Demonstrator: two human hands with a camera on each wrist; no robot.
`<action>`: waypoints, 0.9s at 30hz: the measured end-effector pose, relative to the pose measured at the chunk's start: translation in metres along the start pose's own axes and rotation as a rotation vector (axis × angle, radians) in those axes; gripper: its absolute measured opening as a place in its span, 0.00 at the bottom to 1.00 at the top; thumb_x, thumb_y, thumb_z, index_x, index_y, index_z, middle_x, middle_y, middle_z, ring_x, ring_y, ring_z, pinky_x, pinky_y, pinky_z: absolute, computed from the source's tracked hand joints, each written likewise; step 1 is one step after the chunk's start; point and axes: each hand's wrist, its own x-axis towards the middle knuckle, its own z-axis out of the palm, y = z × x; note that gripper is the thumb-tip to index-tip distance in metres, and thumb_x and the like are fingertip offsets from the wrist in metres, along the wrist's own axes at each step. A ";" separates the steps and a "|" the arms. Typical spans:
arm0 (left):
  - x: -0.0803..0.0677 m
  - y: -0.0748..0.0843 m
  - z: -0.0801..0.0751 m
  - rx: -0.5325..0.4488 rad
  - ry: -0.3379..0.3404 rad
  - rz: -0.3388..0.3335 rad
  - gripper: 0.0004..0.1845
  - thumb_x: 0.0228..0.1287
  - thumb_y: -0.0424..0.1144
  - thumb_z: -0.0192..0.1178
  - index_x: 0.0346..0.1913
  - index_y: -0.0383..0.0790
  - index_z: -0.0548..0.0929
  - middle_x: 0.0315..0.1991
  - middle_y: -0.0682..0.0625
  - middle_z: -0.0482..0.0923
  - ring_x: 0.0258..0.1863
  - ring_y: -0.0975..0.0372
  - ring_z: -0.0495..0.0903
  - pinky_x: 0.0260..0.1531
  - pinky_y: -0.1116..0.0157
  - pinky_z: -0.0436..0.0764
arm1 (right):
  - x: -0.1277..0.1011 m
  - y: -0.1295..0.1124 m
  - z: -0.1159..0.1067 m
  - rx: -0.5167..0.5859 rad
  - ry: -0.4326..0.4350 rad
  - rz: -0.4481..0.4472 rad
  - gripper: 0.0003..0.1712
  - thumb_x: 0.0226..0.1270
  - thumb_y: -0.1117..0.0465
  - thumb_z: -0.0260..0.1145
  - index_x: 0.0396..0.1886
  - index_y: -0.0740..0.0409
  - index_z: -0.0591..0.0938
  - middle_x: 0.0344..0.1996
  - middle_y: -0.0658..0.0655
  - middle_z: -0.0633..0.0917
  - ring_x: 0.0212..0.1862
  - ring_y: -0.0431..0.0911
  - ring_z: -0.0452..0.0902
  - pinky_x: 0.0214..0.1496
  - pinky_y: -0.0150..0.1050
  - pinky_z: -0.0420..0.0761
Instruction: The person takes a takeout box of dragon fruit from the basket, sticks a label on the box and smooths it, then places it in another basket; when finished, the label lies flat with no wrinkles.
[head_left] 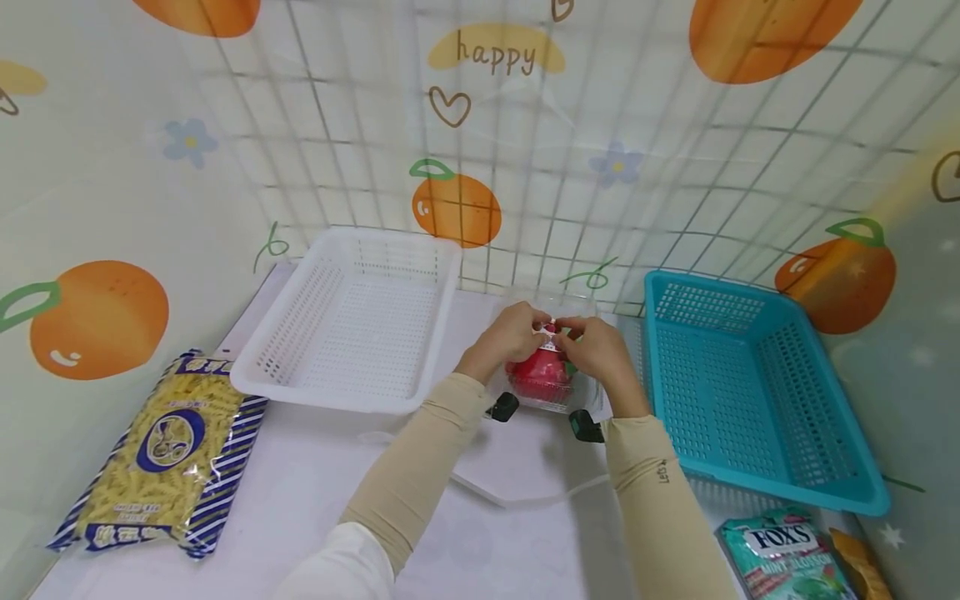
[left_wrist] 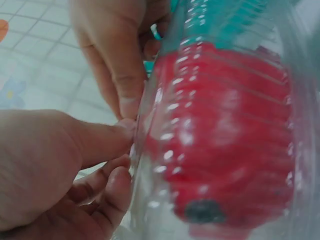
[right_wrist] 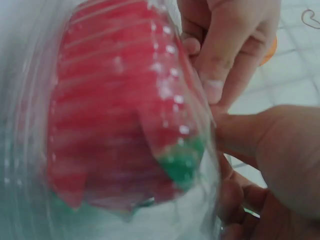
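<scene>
A clear plastic clamshell box (head_left: 542, 385) with a red, green-tipped fruit-like thing (left_wrist: 225, 135) inside is held upright between both hands above the white table. My left hand (head_left: 508, 335) pinches the box's top edge with thumb and fingers (left_wrist: 107, 137). My right hand (head_left: 596, 346) pinches the same edge from the other side, fingertips (right_wrist: 215, 75) against the plastic. The red thing (right_wrist: 115, 115) fills the right wrist view, behind ribbed plastic.
A white perforated basket (head_left: 352, 321) stands at the back left, a blue basket (head_left: 742, 383) at the right. A pasta bag (head_left: 168, 450) lies at the left, a Fox's mint packet (head_left: 783, 554) at the front right. A grid wall backs the table.
</scene>
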 end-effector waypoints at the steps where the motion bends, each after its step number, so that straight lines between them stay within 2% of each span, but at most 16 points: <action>1: 0.000 -0.001 -0.001 0.004 -0.011 0.003 0.21 0.73 0.38 0.60 0.67 0.42 0.81 0.53 0.43 0.82 0.49 0.56 0.80 0.50 0.63 0.82 | -0.001 0.001 0.000 0.004 -0.011 -0.007 0.27 0.74 0.51 0.63 0.69 0.55 0.78 0.55 0.65 0.84 0.40 0.51 0.83 0.35 0.36 0.80; 5: -0.001 -0.002 -0.003 0.008 -0.046 0.014 0.22 0.74 0.39 0.60 0.68 0.42 0.79 0.54 0.44 0.82 0.50 0.57 0.80 0.49 0.64 0.82 | -0.003 0.004 -0.002 0.009 -0.034 -0.019 0.29 0.74 0.51 0.64 0.71 0.54 0.76 0.57 0.66 0.82 0.37 0.50 0.82 0.36 0.37 0.80; 11: -0.002 -0.004 -0.006 0.002 -0.070 0.025 0.24 0.73 0.40 0.61 0.69 0.40 0.78 0.55 0.44 0.84 0.51 0.57 0.81 0.50 0.63 0.83 | -0.005 0.004 -0.002 -0.008 -0.046 -0.040 0.30 0.73 0.53 0.65 0.72 0.55 0.76 0.58 0.68 0.80 0.32 0.48 0.76 0.30 0.34 0.76; 16: -0.003 -0.003 -0.004 0.009 -0.059 0.026 0.24 0.72 0.40 0.62 0.69 0.40 0.78 0.55 0.44 0.84 0.51 0.57 0.82 0.50 0.63 0.83 | -0.006 0.006 -0.002 -0.036 -0.036 -0.073 0.29 0.73 0.53 0.65 0.71 0.56 0.77 0.57 0.68 0.80 0.35 0.51 0.76 0.29 0.35 0.74; 19: -0.005 -0.002 -0.003 -0.033 -0.014 0.011 0.23 0.72 0.40 0.63 0.67 0.41 0.80 0.53 0.44 0.84 0.50 0.56 0.82 0.50 0.63 0.83 | -0.008 0.008 -0.002 -0.015 -0.017 -0.079 0.28 0.73 0.52 0.65 0.69 0.56 0.78 0.56 0.67 0.81 0.41 0.55 0.79 0.32 0.37 0.77; 21: -0.007 -0.002 -0.002 -0.077 0.040 -0.003 0.21 0.71 0.39 0.63 0.65 0.41 0.82 0.51 0.45 0.84 0.48 0.58 0.81 0.48 0.65 0.83 | -0.010 0.010 -0.002 0.037 0.016 -0.085 0.27 0.73 0.52 0.64 0.68 0.56 0.78 0.56 0.66 0.81 0.43 0.56 0.79 0.33 0.37 0.79; 24: -0.012 -0.003 -0.001 -0.170 0.141 -0.012 0.19 0.72 0.38 0.63 0.63 0.42 0.83 0.49 0.47 0.83 0.47 0.59 0.80 0.48 0.65 0.83 | -0.012 0.012 0.001 0.126 0.121 -0.090 0.27 0.75 0.52 0.62 0.69 0.57 0.77 0.55 0.65 0.82 0.43 0.55 0.80 0.34 0.38 0.79; 27: -0.017 -0.006 0.000 -0.256 0.260 0.018 0.16 0.73 0.39 0.62 0.60 0.41 0.84 0.49 0.45 0.80 0.47 0.56 0.81 0.50 0.64 0.83 | -0.015 0.014 0.005 0.209 0.248 -0.081 0.29 0.76 0.51 0.61 0.72 0.58 0.74 0.58 0.65 0.80 0.49 0.57 0.79 0.44 0.46 0.83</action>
